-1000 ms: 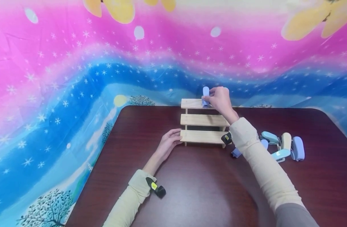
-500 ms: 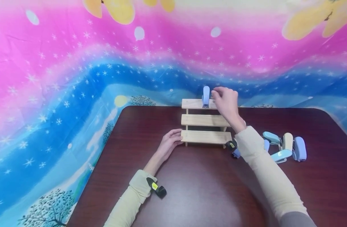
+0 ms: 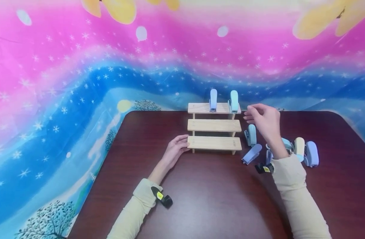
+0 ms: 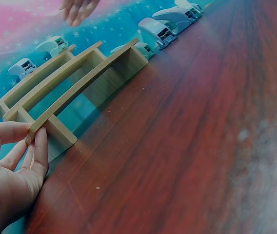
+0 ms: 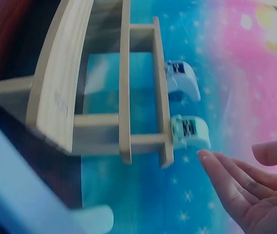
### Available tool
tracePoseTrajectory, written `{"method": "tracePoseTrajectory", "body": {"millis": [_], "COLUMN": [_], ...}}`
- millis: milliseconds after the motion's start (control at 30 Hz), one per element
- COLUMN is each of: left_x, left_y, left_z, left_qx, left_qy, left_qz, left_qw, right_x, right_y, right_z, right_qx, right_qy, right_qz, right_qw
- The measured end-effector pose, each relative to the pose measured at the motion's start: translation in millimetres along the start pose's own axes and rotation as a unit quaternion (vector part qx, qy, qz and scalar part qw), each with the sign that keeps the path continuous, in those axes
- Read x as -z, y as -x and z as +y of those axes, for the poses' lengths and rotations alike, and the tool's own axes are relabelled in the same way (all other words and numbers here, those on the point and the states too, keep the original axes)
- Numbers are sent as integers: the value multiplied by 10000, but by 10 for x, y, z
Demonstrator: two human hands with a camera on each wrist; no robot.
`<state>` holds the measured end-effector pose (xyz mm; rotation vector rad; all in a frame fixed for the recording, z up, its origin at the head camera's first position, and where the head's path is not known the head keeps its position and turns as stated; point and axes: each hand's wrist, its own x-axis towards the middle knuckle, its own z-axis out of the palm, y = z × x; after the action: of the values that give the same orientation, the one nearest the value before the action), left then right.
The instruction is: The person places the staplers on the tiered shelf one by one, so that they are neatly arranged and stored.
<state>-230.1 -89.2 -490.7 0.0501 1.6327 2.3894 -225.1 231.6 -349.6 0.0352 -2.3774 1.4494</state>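
Note:
A three-tier wooden display rack (image 3: 214, 143) stands on the table. My left hand (image 3: 174, 151) pinches the left end of its lowest shelf, thumb above and fingers below in the left wrist view. On the top shelf are a light blue stapler (image 3: 213, 100) and, at the right end, a mint stapler (image 3: 234, 101). My right hand (image 3: 266, 121), holding nothing, hovers right of the rack with its fingers extended in the right wrist view. Below it a teal stapler (image 3: 252, 134) and a lavender stapler (image 3: 252, 154) rest on the table.
More staplers cluster to the right, among them a cream stapler (image 3: 299, 146) and a periwinkle stapler (image 3: 312, 154); my right wrist partly hides this group. The dark wooden table (image 3: 200, 199) ends just behind the rack, where a printed cloth backdrop (image 3: 170, 59) hangs.
My right hand has let go of the light blue stapler and moved right and down, away from the top shelf. This uncovers the mint stapler. The left hand stays on the rack.

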Motion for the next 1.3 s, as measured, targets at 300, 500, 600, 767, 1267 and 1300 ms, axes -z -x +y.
{"method": "tracePoseTrajectory", "body": {"millis": [300,500,600,767,1267,1300], "left_x": [36,55,44,19,-9,-11], "left_y": [46,75,64,31,10,7], "left_z": [-7,-28,-19,-1,9,3], "left_qx": [9,23,-34,-5,27,29], "left_qy": [-62,-50,-62,-69,-68,-75], "left_qz": [31,68,55,10,28,11], "left_qw": [10000,10000,10000,10000,10000,10000], "right_x": [210,252,272,309,294,299], "right_y": [121,127,107,94,53,57], "right_z": [202,292,326,380,568,581], "right_qx": [-778,-1238,-1325,-1402,-1571,-1576], "right_qy": [-74,-24,-8,9,146,154], "right_qz": [19,-377,-510,-571,-1383,-1378], "right_qw": [9969,9916,9899,9885,9777,9777]}}
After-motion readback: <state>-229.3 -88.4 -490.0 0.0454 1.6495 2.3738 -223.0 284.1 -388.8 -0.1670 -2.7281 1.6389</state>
